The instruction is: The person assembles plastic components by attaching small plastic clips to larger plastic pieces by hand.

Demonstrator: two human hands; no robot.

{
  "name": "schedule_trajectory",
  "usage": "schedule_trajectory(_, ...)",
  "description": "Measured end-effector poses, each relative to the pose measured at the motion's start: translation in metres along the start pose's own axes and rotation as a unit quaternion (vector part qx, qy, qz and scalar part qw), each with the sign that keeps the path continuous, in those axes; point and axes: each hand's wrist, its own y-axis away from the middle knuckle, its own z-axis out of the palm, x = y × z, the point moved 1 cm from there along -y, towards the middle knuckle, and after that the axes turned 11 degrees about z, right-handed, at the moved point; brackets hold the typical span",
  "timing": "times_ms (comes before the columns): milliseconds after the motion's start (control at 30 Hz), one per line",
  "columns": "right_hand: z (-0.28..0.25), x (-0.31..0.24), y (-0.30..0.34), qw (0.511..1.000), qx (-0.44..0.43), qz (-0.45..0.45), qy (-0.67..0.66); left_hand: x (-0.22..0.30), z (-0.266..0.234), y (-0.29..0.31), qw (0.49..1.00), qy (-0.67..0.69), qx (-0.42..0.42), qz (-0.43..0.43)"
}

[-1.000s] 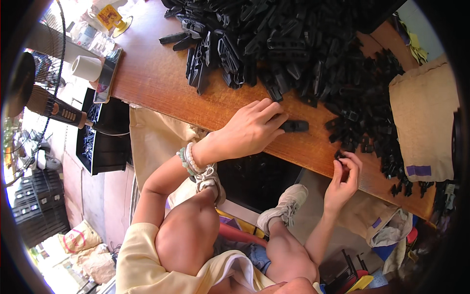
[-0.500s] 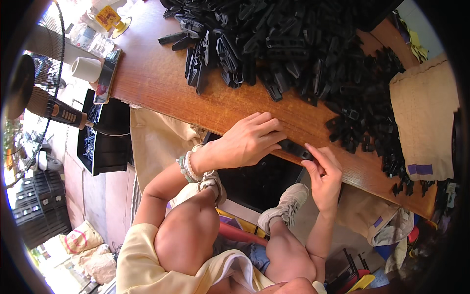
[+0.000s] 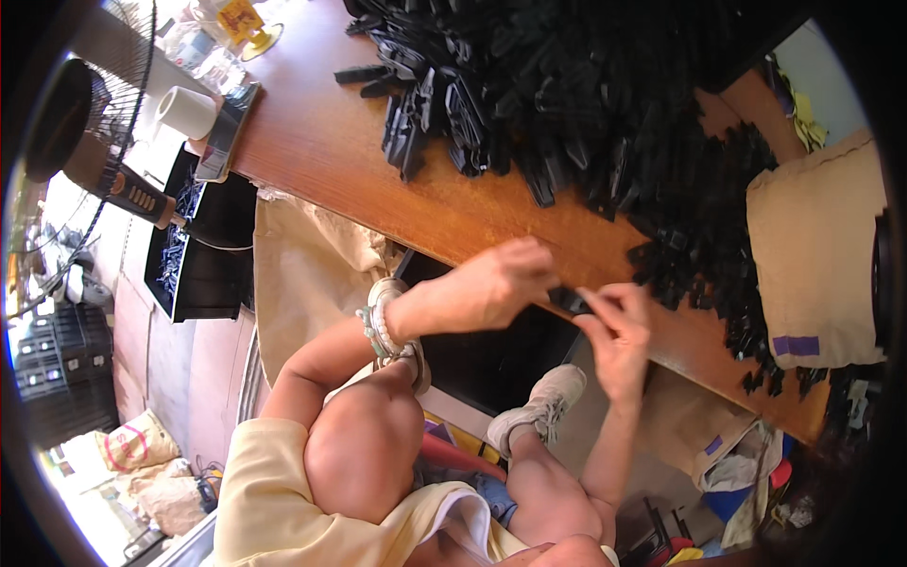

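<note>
Just off the front edge of the wooden table [image 3: 312, 175], my two hands are close together around a small black plastic part [image 3: 567, 300]. My left hand [image 3: 501, 288], with beaded bracelets at its wrist, has curled fingers on one end and is smeared by motion. Thumb and fingertips of my right hand [image 3: 619, 335] pinch the other end. Much of the part is hidden by the fingers. Beyond them lies a large pile of long black plastic parts [image 3: 501, 85], and to its right a heap of smaller black pieces [image 3: 694, 241].
A tan cloth bag [image 3: 812, 255] rests on the table's right end. Below the table sits a black bin [image 3: 482, 364]. At the left are a black crate [image 3: 213, 255] of dark pieces, a fan [image 3: 132, 194] and a white paper roll [image 3: 187, 111].
My hands have drawn slightly closer together, and less of the black part shows between them. My left hand is now blurred. The whole view has shifted a little.
</note>
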Motion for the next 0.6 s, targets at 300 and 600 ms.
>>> schedule_trajectory(300,-0.004,-0.007,0.012,0.995,-0.031,0.032,-0.093,-0.018,-0.026,-0.006,0.993,-0.016,0.083,-0.086)
schedule_trajectory(600,-0.039,0.037,0.016,0.962,0.204,0.123,0.131,-0.021,-0.018,-0.016,0.977,-0.205,-0.026,-0.056)
